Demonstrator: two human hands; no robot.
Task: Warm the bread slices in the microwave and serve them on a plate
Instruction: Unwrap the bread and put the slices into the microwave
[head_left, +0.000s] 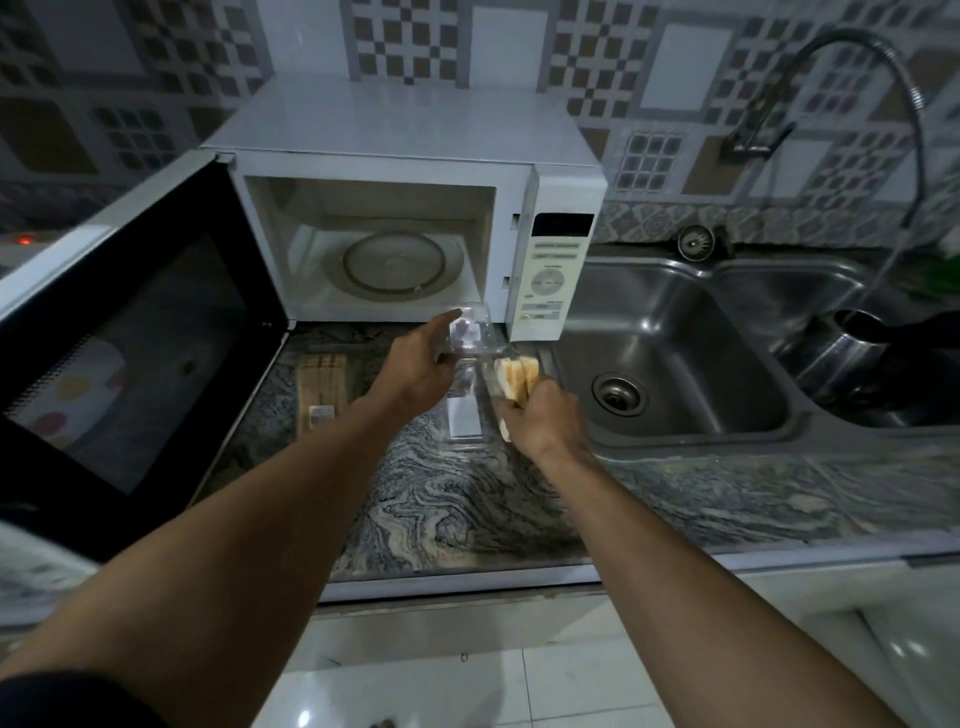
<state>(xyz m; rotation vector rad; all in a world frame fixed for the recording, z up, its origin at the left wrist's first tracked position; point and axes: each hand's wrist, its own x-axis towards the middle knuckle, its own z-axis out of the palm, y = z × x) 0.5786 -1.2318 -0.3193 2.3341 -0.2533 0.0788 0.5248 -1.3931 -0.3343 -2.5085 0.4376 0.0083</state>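
1. Two hands are seen at work over the counter (467, 499), just in front of the open microwave (395, 208).
2. The right hand (543, 415) is closed around a few bread slices (517, 375), gripped near their lower edge so that the pale tops stand up above the fingers.
3. The left hand (415, 369) is closed on the raised lid of a clear plastic container (467, 364), which is kept tipped open toward the microwave; its base rests on the counter between the two hands.
4. The microwave door (135, 332) is swung fully out to the left, and the glass turntable (392, 265) inside is seen bare.
5. A further pack of what looks like sliced bread (322, 387) lies on the counter to the left of the container; its contents cannot be told for certain.
6. No plate can be made out on the counter or beside the sink (680, 353).
7. The slices are judged to be light, soft and easily crushed or torn, so a loose pinch across the flat faces near the crust is advised, with the stack kept together.
8. The thin container is likely to be flimsy and slippery, and its lid may spring shut once released.
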